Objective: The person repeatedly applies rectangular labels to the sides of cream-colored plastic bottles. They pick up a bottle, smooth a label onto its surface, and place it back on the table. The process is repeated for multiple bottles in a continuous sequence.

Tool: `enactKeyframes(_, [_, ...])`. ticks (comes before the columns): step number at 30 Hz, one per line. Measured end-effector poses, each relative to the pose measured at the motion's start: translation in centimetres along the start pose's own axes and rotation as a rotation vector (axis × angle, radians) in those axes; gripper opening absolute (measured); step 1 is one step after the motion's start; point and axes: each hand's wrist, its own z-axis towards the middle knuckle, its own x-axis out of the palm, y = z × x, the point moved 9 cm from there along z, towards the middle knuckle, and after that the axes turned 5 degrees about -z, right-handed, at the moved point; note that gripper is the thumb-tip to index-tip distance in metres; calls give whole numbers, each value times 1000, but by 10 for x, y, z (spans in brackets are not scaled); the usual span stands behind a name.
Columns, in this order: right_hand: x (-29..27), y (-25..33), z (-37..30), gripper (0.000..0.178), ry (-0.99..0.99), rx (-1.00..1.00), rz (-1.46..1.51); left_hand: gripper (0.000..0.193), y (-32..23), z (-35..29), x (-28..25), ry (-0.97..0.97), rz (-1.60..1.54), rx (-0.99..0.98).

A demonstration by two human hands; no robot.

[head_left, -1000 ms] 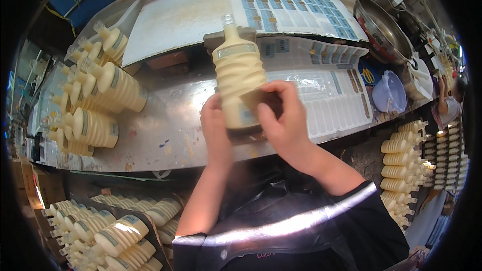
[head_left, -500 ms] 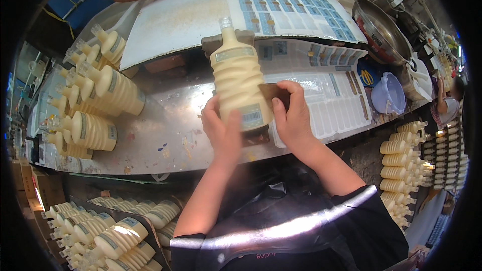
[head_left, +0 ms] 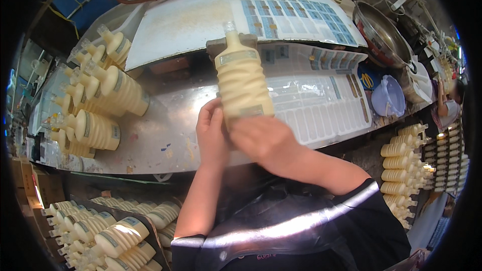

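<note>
A cream bottle [head_left: 244, 83] with a rippled body and a clear neck lies on the metal worktable, its neck propped on a dark block [head_left: 217, 47]. My left hand [head_left: 212, 133] is closed against its lower left side, thumb and fingers steadying it. Across the bottle's lower end reaches my right hand [head_left: 263, 138], over the lower label and partly covering it. Motion smears its fingers. The dark brown flat piece it held earlier cannot be seen now. The bottle's upper label [head_left: 238, 57] shows plainly.
Several similar bottles [head_left: 118, 88] lie stacked at left; more fill a crate [head_left: 118, 236] lower left and stacks [head_left: 396, 163] at right. A white board [head_left: 186, 25] carries blue label sheets [head_left: 296, 12]. At right are a metal pan [head_left: 384, 30] and a lilac bucket [head_left: 388, 95]. Another person [head_left: 447, 108] is far right.
My right hand has swung left from the bottle's right side across its lower label, and the brown piece has gone out of sight. My left hand has drawn back slightly toward the bottle's left edge.
</note>
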Motion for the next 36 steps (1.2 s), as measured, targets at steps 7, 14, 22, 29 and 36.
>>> enactKeyframes(7, [-26, -43, -10, 18, -173, 387, -49, 32, -6, -4, 0, 1, 21, -19])
enactKeyframes(14, [-12, -86, -53, 27, -153, 841, 81, 47, -9, 1, 13, -63, 632, 263])
enactKeyframes(22, [-13, -85, -56, 30, -196, 891, 270, 52, 5, 2, 6, 0, 550, 202])
enactKeyframes(29, [-4, -87, -52, 27, -119, 739, 72, 53, -5, -2, 13, -20, 534, 194])
enactKeyframes(36, [-32, -138, -17, 26, -305, 872, 258, 65, -31, 47, 23, 3, 463, 304])
